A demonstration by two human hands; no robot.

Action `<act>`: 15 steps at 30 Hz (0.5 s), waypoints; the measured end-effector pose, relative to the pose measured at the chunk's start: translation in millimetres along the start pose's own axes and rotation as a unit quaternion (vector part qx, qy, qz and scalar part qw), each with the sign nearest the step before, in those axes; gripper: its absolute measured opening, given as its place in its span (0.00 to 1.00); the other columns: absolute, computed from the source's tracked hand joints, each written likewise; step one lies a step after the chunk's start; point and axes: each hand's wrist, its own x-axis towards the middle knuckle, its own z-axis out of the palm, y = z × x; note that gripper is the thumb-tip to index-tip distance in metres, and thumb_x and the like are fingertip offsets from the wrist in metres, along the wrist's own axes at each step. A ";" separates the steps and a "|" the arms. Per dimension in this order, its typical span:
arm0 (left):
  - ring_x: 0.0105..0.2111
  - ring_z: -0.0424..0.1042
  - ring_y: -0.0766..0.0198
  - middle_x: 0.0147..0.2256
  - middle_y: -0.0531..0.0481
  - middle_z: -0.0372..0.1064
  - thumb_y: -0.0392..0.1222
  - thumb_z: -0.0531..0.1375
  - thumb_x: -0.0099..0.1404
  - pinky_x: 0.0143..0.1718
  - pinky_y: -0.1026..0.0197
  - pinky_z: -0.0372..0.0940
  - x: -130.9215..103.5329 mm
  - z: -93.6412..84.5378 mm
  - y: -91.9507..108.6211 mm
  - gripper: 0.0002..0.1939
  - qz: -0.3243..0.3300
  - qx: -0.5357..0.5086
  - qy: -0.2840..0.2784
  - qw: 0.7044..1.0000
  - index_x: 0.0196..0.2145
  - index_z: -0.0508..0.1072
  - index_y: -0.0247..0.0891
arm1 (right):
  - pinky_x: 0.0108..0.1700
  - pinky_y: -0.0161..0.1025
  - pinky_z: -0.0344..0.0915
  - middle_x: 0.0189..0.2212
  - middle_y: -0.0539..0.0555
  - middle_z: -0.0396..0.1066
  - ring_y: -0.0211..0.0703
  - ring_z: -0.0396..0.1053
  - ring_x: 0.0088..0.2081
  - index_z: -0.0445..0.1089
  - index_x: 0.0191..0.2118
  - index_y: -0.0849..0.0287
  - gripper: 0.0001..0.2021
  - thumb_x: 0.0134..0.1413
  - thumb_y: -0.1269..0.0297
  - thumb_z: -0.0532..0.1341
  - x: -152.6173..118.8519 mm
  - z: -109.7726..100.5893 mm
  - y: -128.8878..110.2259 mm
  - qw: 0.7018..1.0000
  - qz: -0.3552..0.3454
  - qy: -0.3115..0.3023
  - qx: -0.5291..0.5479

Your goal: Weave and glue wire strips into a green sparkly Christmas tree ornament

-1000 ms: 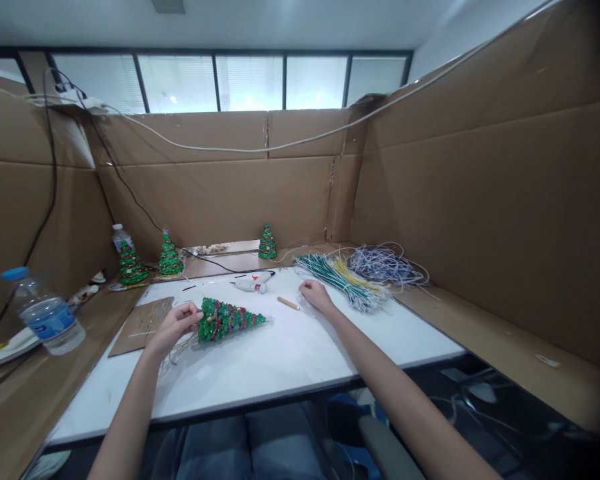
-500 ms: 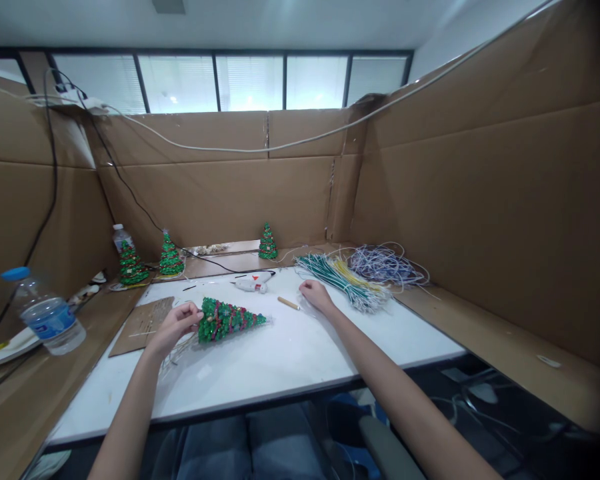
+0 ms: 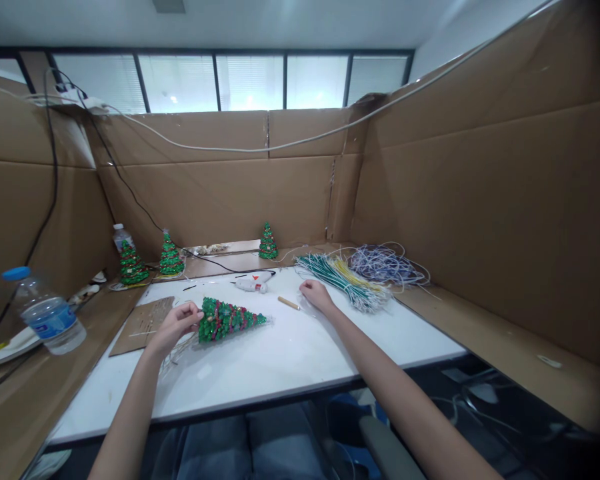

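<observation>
No visible movement since half a second ago | left hand [image 3: 179, 325] pinches beaded Christmas tree [image 3: 227, 320] at base | right hand [image 3: 317, 295]: cannot tell grip | slackened pinch could let tree roll

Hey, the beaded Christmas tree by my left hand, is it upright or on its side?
On its side: the beaded Christmas tree points its tip rightward, its base at the left hand.

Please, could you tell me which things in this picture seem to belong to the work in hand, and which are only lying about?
Likely in the job:
Green Christmas tree, held by the left hand
White glue gun
Wooden-handled tool, near the right hand
Perhaps the green-and-white wire bundle

Probably just lying about:
Blue-capped water bottle
Three upright Christmas trees
</observation>
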 end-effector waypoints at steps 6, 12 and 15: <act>0.22 0.59 0.72 0.22 0.58 0.58 0.43 0.69 0.47 0.25 0.69 0.57 -0.4 0.3 0.7 0.18 -0.003 -0.004 0.002 1.000 0.23 0.62 0.36 | 0.44 0.46 0.69 0.47 0.57 0.67 0.44 0.69 0.44 0.66 0.49 0.62 0.15 0.60 0.60 0.58 1.1 0.2 0.2 1.000 0.005 -0.011 -0.010; 0.23 0.59 0.72 0.23 0.58 0.58 0.41 0.69 0.46 0.26 0.70 0.57 -2.1 1.5 2.6 0.18 -0.006 -0.006 0.006 1.000 0.23 0.61 0.36 | 0.44 0.46 0.69 0.47 0.57 0.67 0.44 0.69 0.44 0.66 0.49 0.62 0.15 0.60 0.60 0.58 0.3 -0.6 -0.3 1.000 0.006 -0.018 -0.018; 0.23 0.59 0.72 0.23 0.58 0.59 0.41 0.70 0.45 0.26 0.70 0.57 -1.8 2.2 3.5 0.18 -0.007 -0.006 0.005 1.000 0.23 0.62 0.36 | 0.44 0.46 0.69 0.47 0.57 0.67 0.44 0.69 0.44 0.66 0.49 0.62 0.14 0.60 0.60 0.58 0.0 -0.5 -0.2 1.000 0.007 -0.018 -0.020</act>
